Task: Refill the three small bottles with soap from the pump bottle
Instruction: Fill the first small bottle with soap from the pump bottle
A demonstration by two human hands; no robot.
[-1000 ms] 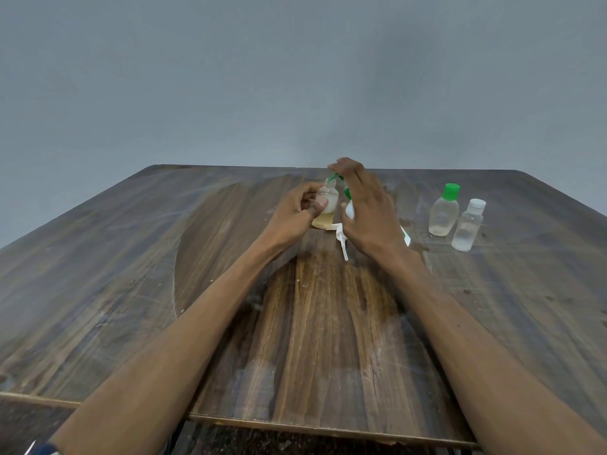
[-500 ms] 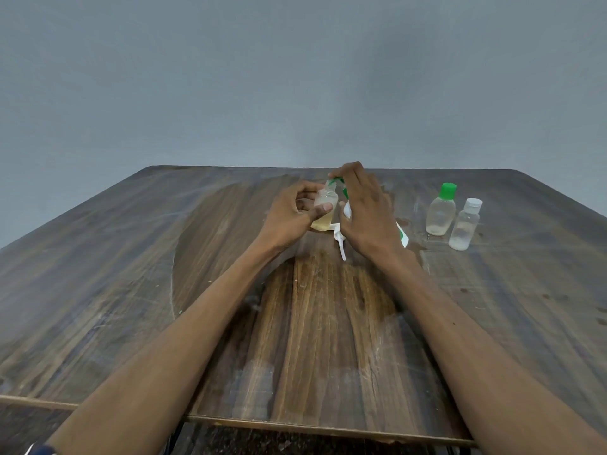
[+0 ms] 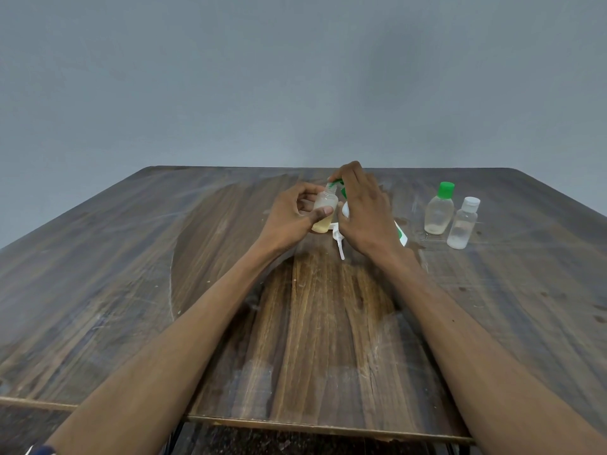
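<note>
My left hand [image 3: 289, 218] holds a small uncapped bottle [image 3: 323, 208] with yellowish soap in its lower part. Its mouth sits right under the green nozzle of the pump bottle [image 3: 336, 183]. My right hand [image 3: 364, 211] wraps the pump bottle, fingers curled over the pump head and thumb against the white body. That hand hides most of the pump bottle. Two more small clear bottles stand to the right, apart from my hands: one with a green cap [image 3: 439, 211] and one with a white cap [image 3: 462, 224].
A small white plastic piece [image 3: 339, 244] lies on the wooden table [image 3: 131, 274] just in front of my hands. The table's near edge runs across the bottom of the view, and a plain grey wall stands behind.
My left hand has raised the small bottle slightly, closer under the nozzle. My right hand stays on the pump head. The two capped bottles have not moved.
</note>
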